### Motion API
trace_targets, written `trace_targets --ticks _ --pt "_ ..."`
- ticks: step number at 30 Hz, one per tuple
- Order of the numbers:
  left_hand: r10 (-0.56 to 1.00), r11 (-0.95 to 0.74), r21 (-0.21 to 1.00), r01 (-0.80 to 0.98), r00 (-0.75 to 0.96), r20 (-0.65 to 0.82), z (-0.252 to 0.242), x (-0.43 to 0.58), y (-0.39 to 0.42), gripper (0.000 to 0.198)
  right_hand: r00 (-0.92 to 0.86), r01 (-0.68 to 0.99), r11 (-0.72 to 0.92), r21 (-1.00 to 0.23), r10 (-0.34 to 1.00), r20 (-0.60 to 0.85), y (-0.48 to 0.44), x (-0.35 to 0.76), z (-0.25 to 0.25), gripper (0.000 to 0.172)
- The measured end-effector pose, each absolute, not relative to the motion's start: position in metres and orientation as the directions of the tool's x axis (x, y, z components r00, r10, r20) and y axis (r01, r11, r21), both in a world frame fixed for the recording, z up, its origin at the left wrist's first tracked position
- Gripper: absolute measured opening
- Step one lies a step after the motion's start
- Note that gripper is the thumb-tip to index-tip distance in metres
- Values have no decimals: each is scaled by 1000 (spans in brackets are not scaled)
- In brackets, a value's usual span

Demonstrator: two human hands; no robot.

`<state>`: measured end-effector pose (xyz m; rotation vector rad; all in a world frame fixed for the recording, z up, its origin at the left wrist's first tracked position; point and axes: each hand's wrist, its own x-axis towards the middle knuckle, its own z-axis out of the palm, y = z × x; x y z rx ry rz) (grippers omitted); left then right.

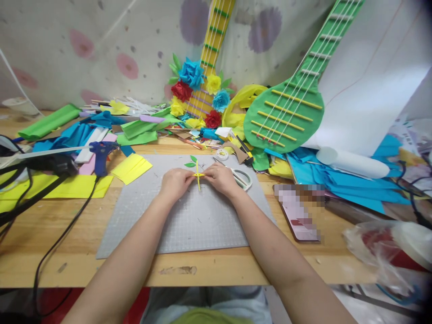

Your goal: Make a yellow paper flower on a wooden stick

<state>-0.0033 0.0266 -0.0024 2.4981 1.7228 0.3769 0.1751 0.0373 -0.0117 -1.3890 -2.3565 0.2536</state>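
My left hand [177,183] and my right hand [221,179] meet over the grey cutting mat [202,225], fingertips pinched on opposite sides of a small yellow paper piece [198,182]. It looks like crossed narrow strips, one part upright and another running sideways between my fingers. Its exact folds are too small to make out. Just beyond it, two green paper leaves [190,165] lie on the mat. Scissors with pale handles [243,179] rest beside my right hand, their blades partly hidden by it. A white tape roll [222,154] sits at the mat's far edge.
At left lie a blue glue gun [100,157] with its cord and yellow paper [132,168]. A phone [294,211] is right of the mat. Behind stand a green paper guitar [283,119] and a yellow one [197,105] with paper flowers, among coloured paper scraps.
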Motion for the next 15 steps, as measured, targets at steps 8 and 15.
trace_targets --ticks 8,15 --pt "955 -295 283 913 270 124 -2 -4 26 31 -416 810 466 -356 884 212 35 176 -6 21" --pt "990 -114 634 765 37 134 -2 -14 30 31 -307 814 354 -460 935 178 40 178 -11 22"
